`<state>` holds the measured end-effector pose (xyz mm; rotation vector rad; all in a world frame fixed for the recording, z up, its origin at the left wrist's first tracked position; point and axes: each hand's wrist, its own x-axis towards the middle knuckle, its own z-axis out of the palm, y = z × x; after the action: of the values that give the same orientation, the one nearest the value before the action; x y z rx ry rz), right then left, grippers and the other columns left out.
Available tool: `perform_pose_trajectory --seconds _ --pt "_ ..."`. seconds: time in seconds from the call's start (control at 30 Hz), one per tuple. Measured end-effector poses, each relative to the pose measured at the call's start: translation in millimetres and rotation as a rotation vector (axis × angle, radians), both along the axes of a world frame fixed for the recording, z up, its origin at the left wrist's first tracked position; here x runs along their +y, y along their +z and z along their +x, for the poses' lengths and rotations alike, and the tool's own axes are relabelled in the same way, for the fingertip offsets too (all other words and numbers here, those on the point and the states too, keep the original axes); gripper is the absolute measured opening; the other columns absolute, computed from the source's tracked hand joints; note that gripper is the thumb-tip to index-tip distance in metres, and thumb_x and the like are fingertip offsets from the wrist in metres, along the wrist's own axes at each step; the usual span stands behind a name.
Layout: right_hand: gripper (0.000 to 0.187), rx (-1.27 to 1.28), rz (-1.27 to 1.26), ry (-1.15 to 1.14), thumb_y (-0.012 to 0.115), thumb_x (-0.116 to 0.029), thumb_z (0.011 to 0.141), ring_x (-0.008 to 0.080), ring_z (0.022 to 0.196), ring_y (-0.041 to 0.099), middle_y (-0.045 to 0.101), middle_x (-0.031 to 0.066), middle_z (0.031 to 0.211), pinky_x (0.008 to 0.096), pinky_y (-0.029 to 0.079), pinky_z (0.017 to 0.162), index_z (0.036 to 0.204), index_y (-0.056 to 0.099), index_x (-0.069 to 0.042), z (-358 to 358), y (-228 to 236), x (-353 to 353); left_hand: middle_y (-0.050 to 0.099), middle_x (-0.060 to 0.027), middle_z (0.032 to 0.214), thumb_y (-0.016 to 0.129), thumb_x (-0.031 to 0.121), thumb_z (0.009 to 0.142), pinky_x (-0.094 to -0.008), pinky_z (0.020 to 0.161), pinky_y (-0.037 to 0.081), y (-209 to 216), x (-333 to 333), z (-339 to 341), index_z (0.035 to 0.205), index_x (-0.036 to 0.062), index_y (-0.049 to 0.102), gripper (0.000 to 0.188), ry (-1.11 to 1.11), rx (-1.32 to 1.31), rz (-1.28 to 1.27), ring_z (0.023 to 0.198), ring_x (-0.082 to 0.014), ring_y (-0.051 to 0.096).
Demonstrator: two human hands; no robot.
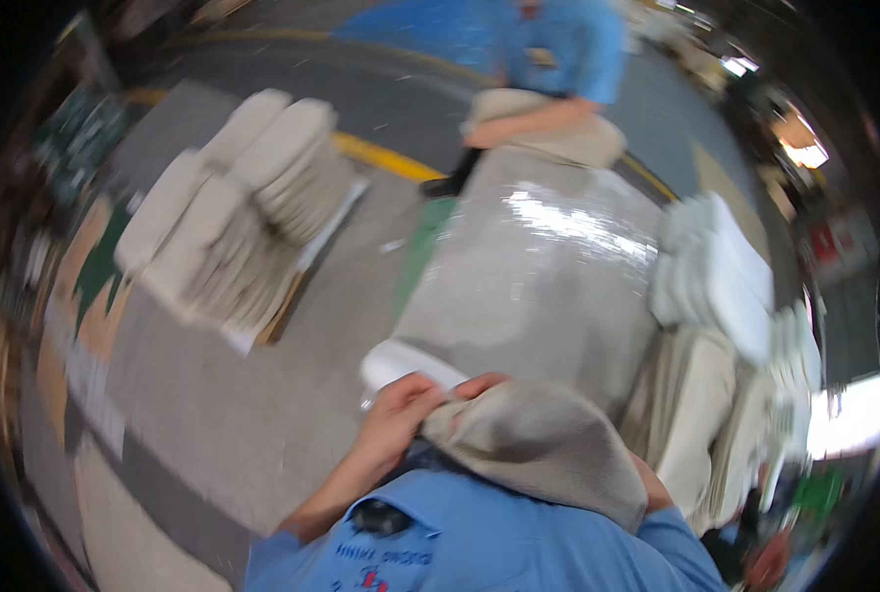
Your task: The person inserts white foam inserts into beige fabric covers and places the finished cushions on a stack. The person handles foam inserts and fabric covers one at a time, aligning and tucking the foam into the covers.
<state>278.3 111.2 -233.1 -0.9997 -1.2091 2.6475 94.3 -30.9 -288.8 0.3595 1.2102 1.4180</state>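
Observation:
A grey-beige fabric cover (pixel 549 444), bulging and curved, is held against my front at the near edge of the table. My left hand (pixel 405 400) pinches its left edge, fingers closed. Only some fingers of my right hand (pixel 481 383) show, bent over the cover's upper edge close to the left hand; the fabric hides the rest of that hand. My right forearm comes out at the cover's right side. A white rounded piece (pixel 410 367), perhaps padding, lies just beyond my left hand on the table's near left corner.
A table (pixel 539 276) with shiny plastic film stretches ahead. Across it a person in blue (pixel 563 49) leans over a beige cushion (pixel 549 133). Stacked beige cushions (pixel 233 217) stand on a pallet at left. White cushions (pixel 711 266) and beige ones (pixel 692 414) crowd the right side.

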Motion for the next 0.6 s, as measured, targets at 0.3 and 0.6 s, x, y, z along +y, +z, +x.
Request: perform_pose_trajectory --seconds 0.3,0.6 --pt "0.026 0.353 0.421 0.402 0.073 -0.022 0.099 0.0123 0.101 0.067 0.075 0.0024 0.11 0.0329 0.053 0.089 0.118 0.075 -0.004 -25 -16 40 0.068 -0.0084 0.121 0.06 0.023 0.108 -0.0364 0.099 0.051 23 29 17 0.127 0.0028 0.065 0.028 -0.037 -0.178 0.178 0.111 -0.0184 0.065" --pt "0.029 0.256 0.438 0.37 0.072 -0.023 0.101 0.0145 0.108 0.066 0.074 0.0052 0.118 0.0331 0.052 0.095 0.124 0.074 -0.005 -9 -31 36 0.068 -0.0101 0.127 0.06 0.025 0.108 -0.0374 0.103 0.05 10 29 42 0.133 0.0009 0.063 0.034 -0.109 -0.003 0.082 0.117 -0.0203 0.064"
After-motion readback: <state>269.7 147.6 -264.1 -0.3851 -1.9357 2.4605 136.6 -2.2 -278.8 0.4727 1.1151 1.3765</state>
